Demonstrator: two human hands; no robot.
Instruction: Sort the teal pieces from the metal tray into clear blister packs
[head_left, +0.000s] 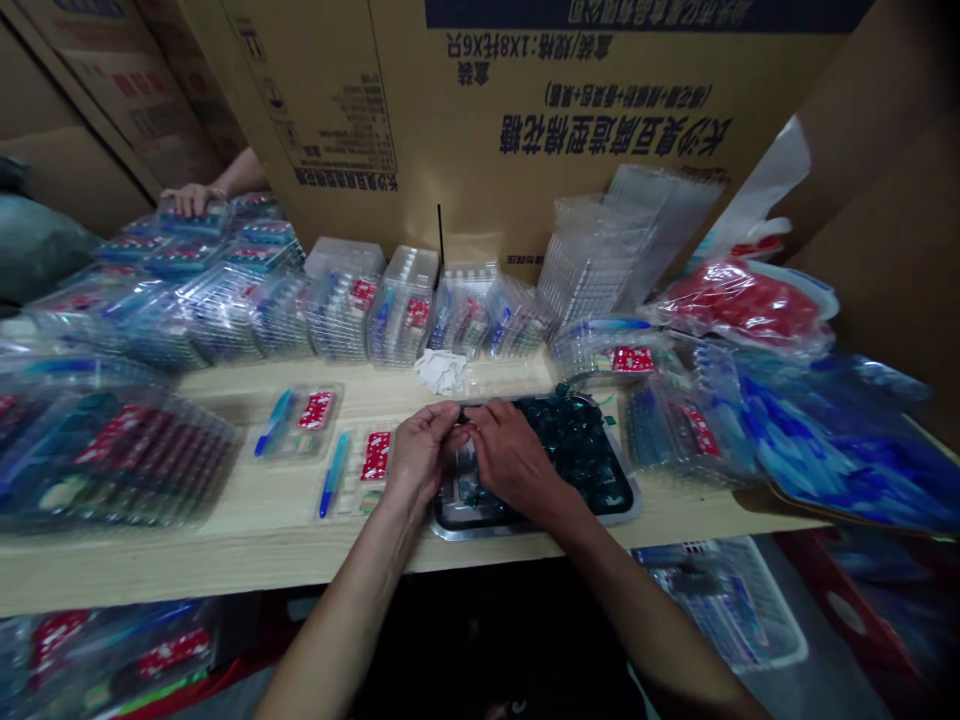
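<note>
My left hand (418, 452) and my right hand (517, 457) meet at the fingertips, both pinched on a small dark piece (463, 416). What kind of thing it is I cannot make out. Under my right hand lies a clear-rimmed tray (637, 502), its right part heaped with glossy dark green pieces (581, 440). Beside my left hand is a clear blister tray (351, 475) with a blue pen-like item (334, 475) and a red-and-white packet (376, 456). A similar filled tray (307, 440) lies farther left.
Stacks of filled clear trays (135, 460) line the left and back. A large carton (360, 110) stands behind. At right are red packets in a bag (742, 305) and a heap of blue items (847, 440). Another person's hand (193, 198) rests on trays at back left.
</note>
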